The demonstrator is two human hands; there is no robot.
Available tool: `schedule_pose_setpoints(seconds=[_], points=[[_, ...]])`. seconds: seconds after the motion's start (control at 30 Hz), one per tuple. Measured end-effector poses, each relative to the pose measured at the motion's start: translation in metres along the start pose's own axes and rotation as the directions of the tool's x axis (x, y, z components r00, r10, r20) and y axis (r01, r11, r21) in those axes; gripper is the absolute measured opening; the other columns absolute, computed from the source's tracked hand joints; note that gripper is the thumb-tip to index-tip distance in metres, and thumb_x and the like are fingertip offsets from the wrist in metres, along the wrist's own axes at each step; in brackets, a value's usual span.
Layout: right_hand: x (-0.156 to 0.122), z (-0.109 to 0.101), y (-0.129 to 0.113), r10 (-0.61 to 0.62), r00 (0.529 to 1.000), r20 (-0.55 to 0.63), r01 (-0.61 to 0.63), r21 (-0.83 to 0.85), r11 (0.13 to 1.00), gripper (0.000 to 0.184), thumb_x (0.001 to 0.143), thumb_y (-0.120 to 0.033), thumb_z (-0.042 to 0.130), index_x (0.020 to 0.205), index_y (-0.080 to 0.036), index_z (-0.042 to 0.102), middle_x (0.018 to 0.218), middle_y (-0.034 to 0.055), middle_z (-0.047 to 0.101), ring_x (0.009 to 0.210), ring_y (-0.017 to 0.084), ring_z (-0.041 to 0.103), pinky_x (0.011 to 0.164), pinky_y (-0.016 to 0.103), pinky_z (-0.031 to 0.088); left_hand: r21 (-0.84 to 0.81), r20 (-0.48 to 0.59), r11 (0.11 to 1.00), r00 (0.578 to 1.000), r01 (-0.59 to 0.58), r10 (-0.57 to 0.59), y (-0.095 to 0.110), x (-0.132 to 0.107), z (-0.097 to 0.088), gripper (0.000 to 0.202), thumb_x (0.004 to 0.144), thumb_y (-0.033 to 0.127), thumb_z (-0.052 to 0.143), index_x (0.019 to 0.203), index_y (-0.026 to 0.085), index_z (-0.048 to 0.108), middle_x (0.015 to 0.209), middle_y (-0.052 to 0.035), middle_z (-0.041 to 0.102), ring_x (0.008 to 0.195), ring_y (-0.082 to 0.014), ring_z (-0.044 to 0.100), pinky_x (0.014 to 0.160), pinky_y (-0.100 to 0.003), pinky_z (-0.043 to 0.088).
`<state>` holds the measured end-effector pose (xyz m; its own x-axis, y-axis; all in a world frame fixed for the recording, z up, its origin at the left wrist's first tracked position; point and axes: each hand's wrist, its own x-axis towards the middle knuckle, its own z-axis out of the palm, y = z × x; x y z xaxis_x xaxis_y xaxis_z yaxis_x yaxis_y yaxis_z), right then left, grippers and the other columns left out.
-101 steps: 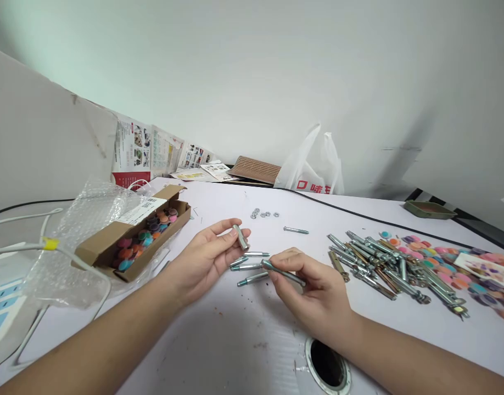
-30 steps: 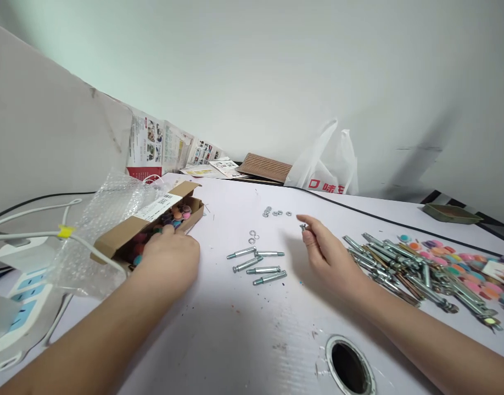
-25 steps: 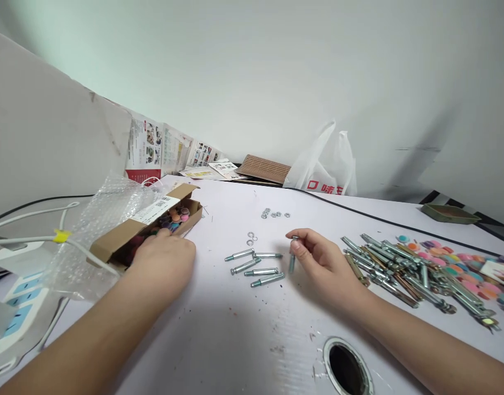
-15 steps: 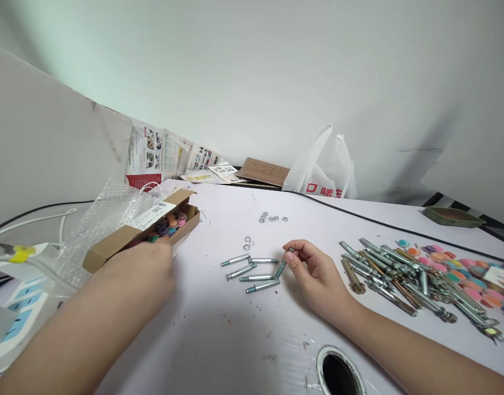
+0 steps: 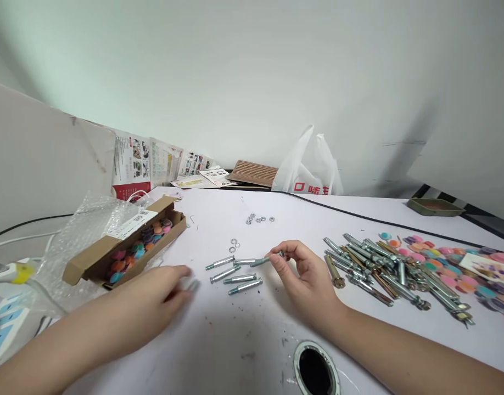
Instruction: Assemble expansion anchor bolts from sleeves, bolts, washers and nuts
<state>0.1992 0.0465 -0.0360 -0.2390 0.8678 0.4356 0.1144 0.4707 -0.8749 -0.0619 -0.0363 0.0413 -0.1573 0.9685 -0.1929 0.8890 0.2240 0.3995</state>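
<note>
My right hand (image 5: 307, 274) pinches an expansion bolt (image 5: 260, 262) between thumb and fingers, tilted low above the table. Just left of it lie several similar expansion bolts (image 5: 242, 287), loosely side by side. Behind these sit a few washers (image 5: 233, 249), and farther back several nuts (image 5: 259, 220). My left hand (image 5: 157, 293) is over the table left of the bolts, its thumb and fingers curled around a small greyish thing (image 5: 190, 283) too blurred to name. The cardboard box (image 5: 85, 259) of coloured discs (image 5: 140, 247) stands open beyond that hand.
A big pile of bolts (image 5: 384, 269) lies at the right beside scattered coloured discs (image 5: 437, 263). A round hole with a metal rim (image 5: 298, 368) is near the front. Bubble wrap (image 5: 79, 230), a power strip (image 5: 5, 318), a plastic bag (image 5: 309, 170) and a black cable (image 5: 338, 208) surround the area.
My left hand has come away from the box, moving right and nearer, with a small greyish thing in it. The bolt in my right hand has tipped flatter. The view has shifted slightly.
</note>
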Motion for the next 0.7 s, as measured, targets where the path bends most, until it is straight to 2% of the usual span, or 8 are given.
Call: schedule_pose_setpoints(seconds=[0.03, 0.07, 0.1, 0.13, 0.23, 0.37, 0.57, 0.7], points=[[-0.001, 0.001, -0.001, -0.004, 1.0, 0.002, 0.004, 0.016, 1.0, 0.014, 0.094, -0.036, 0.062, 0.098, -0.022, 0.064, 0.092, 0.0012, 0.066, 0.085, 0.013, 0.059, 0.079, 0.029, 0.046, -0.096, 0.134, 0.995, 0.991, -0.005, 0.018, 0.015, 0.001, -0.006, 0.039, 0.085, 0.048, 0.055, 0.11, 0.022, 0.068, 0.075, -0.0029, 0.063, 0.063, -0.0185, 0.054, 0.055, -0.027, 0.033], [-0.003, 0.001, -0.002, -0.002, 1.0, 0.005, 0.002, 0.034, 0.999, 0.014, 0.094, -0.036, 0.062, 0.098, -0.022, 0.064, 0.091, 0.0012, 0.066, 0.085, 0.014, 0.059, 0.079, 0.029, 0.046, -0.198, 0.281, 0.979, 0.954, -0.052, 0.108, 0.029, 0.004, -0.012, 0.038, 0.087, 0.051, 0.054, 0.104, 0.021, 0.07, 0.076, -0.0021, 0.062, 0.066, -0.0167, 0.053, 0.057, -0.026, 0.034], [-0.005, 0.002, -0.003, -0.002, 1.0, 0.007, 0.001, 0.052, 0.999, 0.014, 0.094, -0.035, 0.062, 0.098, -0.022, 0.064, 0.091, 0.0013, 0.066, 0.085, 0.014, 0.06, 0.079, 0.029, 0.047, -0.297, 0.399, 0.948, 0.887, -0.117, 0.234, 0.041, 0.009, -0.016, 0.036, 0.089, 0.05, 0.053, 0.097, 0.02, 0.071, 0.076, -0.0009, 0.059, 0.068, -0.0147, 0.051, 0.061, -0.025, 0.035], [-0.007, 0.002, -0.004, -0.005, 1.0, 0.009, 0.004, 0.067, 0.998, 0.013, 0.094, -0.034, 0.062, 0.098, -0.022, 0.063, 0.091, 0.0015, 0.067, 0.086, 0.014, 0.06, 0.079, 0.029, 0.047, -0.384, 0.398, 0.908, 0.857, -0.169, 0.327, 0.051, 0.014, -0.019, 0.036, 0.092, 0.048, 0.051, 0.089, 0.019, 0.071, 0.072, 0.0004, 0.055, 0.068, -0.013, 0.048, 0.064, -0.024, 0.035], [-0.011, 0.001, -0.004, -0.055, 0.998, -0.007, 0.056, 0.102, 0.993, 0.011, 0.094, -0.03, 0.062, 0.102, -0.023, 0.063, 0.095, 0.002, 0.067, 0.09, 0.014, 0.062, 0.081, 0.029, 0.049, -0.538, 0.343, 0.823, 0.845, -0.181, 0.41, 0.064, 0.035, -0.015, 0.032, 0.092, 0.044, 0.054, 0.084, 0.016, 0.068, 0.074, 0.0006, 0.055, 0.072, -0.0124, 0.049, 0.073, -0.024, 0.038], [-0.009, -0.002, -0.002, -0.055, 0.997, -0.053, 0.062, 0.128, 0.99, 0.011, 0.096, -0.029, 0.06, 0.105, -0.023, 0.061, 0.099, 0.0029, 0.068, 0.092, 0.014, 0.062, 0.083, 0.029, 0.049, -0.742, 0.206, 0.665, 0.913, -0.089, 0.352, 0.059, 0.054, 0.014, 0.03, 0.091, 0.042, 0.057, 0.095, 0.015, 0.069, 0.083, -0.0024, 0.057, 0.077, -0.0133, 0.049, 0.077, -0.027, 0.039], [-0.005, 0.0, -0.001, -0.034, 0.996, -0.086, 0.048, 0.174, 0.984, 0.008, 0.097, -0.028, 0.059, 0.104, -0.024, 0.057, 0.099, 0.0024, 0.068, 0.092, 0.012, 0.063, 0.083, 0.025, 0.05, -0.919, 0.253, 0.385, 0.873, 0.083, 0.416, 0.055, 0.056, 0.045, 0.025, 0.093, 0.034, 0.06, 0.084, 0.012, 0.062, 0.08, -0.0018, 0.053, 0.073, -0.009, 0.048, 0.072, -0.021, 0.041], [-0.009, 0.0, -0.004, -0.093, 0.992, -0.08, 0.104, 0.133, 0.986, 0.009, 0.097, -0.023, 0.058, 0.106, -0.026, 0.057, 0.102, 0.0013, 0.068, 0.096, 0.011, 0.064, 0.087, 0.024, 0.051, -0.965, 0.257, 0.128, 0.91, 0.227, 0.324, 0.056, 0.051, 0.055, 0.018, 0.095, 0.029, 0.059, 0.088, 0.012, 0.058, 0.089, -0.0042, 0.059, 0.081, -0.0101, 0.059, 0.085, -0.025, 0.05]])
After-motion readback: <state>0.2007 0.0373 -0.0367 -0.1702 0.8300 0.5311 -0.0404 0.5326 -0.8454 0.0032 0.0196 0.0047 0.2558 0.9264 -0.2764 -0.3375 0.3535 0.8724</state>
